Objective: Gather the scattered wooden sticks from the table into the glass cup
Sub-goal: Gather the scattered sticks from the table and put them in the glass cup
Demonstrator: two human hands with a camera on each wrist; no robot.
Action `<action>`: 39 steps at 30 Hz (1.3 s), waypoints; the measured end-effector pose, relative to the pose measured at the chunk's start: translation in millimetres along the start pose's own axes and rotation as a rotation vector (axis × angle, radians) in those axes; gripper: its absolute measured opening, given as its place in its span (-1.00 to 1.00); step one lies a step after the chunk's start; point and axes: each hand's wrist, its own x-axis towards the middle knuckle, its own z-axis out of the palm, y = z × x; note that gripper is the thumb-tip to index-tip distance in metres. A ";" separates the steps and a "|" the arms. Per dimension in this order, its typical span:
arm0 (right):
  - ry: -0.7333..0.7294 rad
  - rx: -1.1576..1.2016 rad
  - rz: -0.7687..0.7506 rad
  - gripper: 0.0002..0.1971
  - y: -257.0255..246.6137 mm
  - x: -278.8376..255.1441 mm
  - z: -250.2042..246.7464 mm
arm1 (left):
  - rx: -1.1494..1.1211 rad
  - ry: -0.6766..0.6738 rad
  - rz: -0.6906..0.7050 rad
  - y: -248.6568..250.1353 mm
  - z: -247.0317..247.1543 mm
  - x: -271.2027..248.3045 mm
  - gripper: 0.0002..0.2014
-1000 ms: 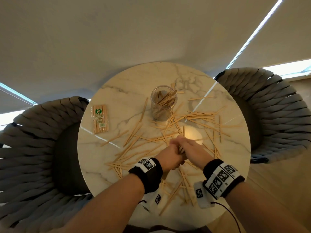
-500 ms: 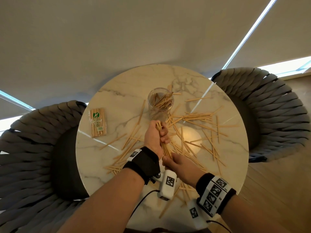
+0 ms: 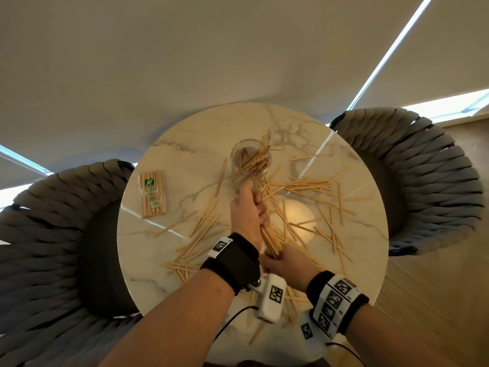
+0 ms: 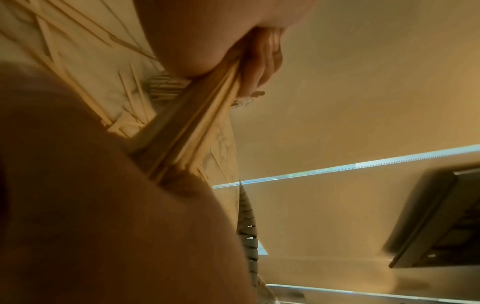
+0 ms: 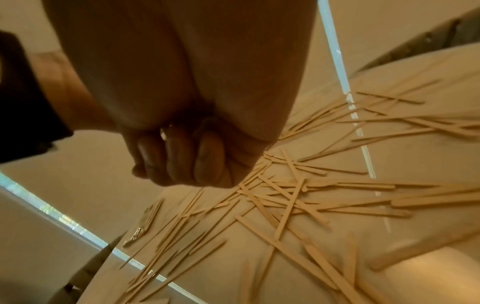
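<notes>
My forearms are bare, no sleeves. On my left wrist (image 3: 232, 258) I wear a wide black strap (image 3: 238, 263) with a small white square tag printed in black, and under it hangs a white camera block (image 3: 271, 298) bearing a black square marker (a thin black cable trails from it). My right wrist (image 3: 336, 300) carries a black band (image 3: 354, 311) wrapped in white panels of black square markers.

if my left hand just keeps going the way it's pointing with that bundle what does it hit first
Most likely the glass cup. In the head view the left hand, gripping the bundle of sticks, points up the table straight at the cup's near wall. Depth is unclear, so the bundle's top end may clear the rim.
</notes>
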 end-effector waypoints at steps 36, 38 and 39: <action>0.244 0.209 0.134 -0.53 7.4 4.2 -10.4 | 0.527 -0.270 0.023 -21.3 -11.6 -3.2 -0.49; 0.308 0.141 0.132 -0.54 8.9 3.5 -18.3 | 0.778 -0.386 0.063 -16.3 -18.7 -1.2 -0.57; 0.321 0.113 0.109 -0.55 9.1 2.9 -21.3 | 0.881 -0.448 0.084 -14.0 -19.4 -1.9 -0.63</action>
